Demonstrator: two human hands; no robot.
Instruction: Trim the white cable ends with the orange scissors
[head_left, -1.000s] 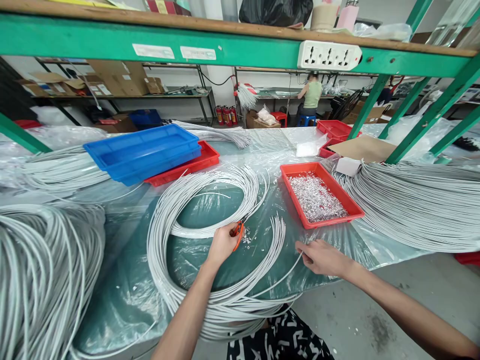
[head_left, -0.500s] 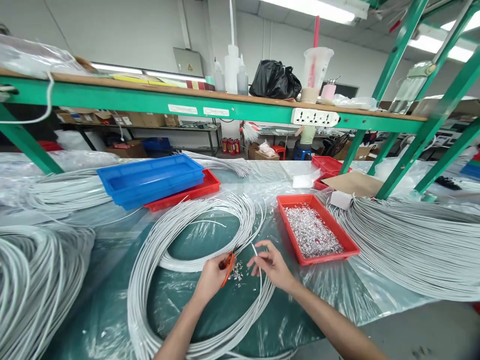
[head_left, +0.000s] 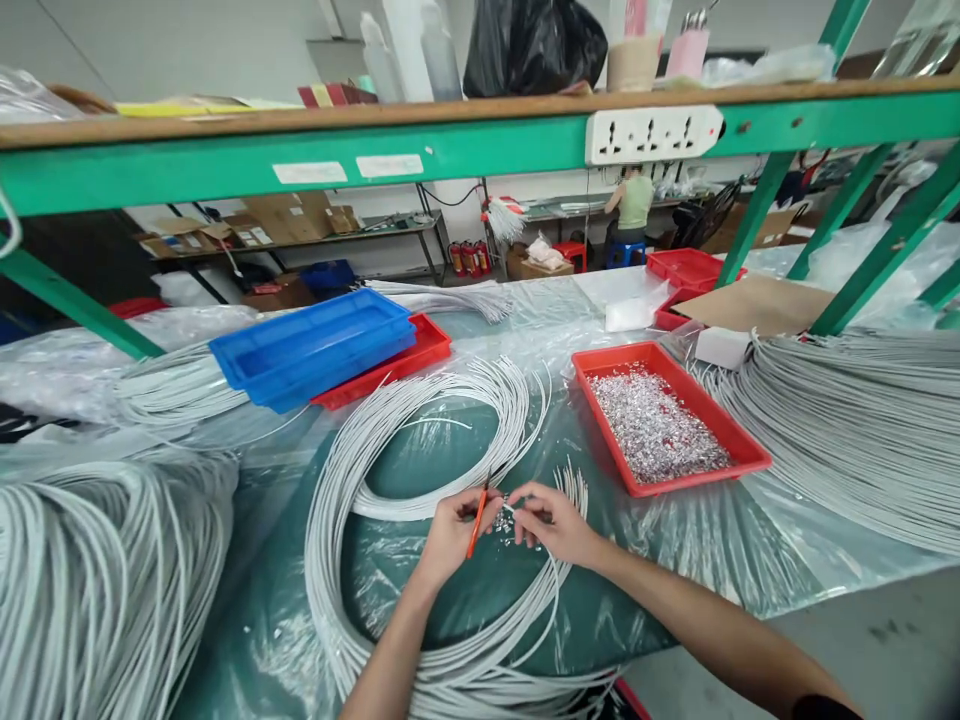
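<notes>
My left hand (head_left: 459, 530) is closed around orange-handled scissors (head_left: 478, 522), their dark tip pointing up and away from me. Close beside it, my right hand (head_left: 551, 520) pinches a thin white cable (head_left: 508, 508) near its end. The fingertips of both hands nearly meet; whether the left fingers also touch the cable end is hard to make out. Beneath them, small shiny metal pieces (head_left: 504, 522) lie scattered on the plastic-covered table. A large coil of white cables (head_left: 324, 540) loops around this spot, its many ends (head_left: 574, 488) fanning out just past my right hand.
To the right stands a red tray (head_left: 667, 420) of small metal pieces, with a big cable bundle (head_left: 847, 430) beyond it. Blue trays (head_left: 311, 345) rest on a red one at the back left. Another cable pile (head_left: 112, 590) fills the left. A green shelf beam (head_left: 487, 150) crosses above.
My hands have come together, with the cable end brought over to the left hand and its scissors turned more upright. The view has tilted down and shifted.
</notes>
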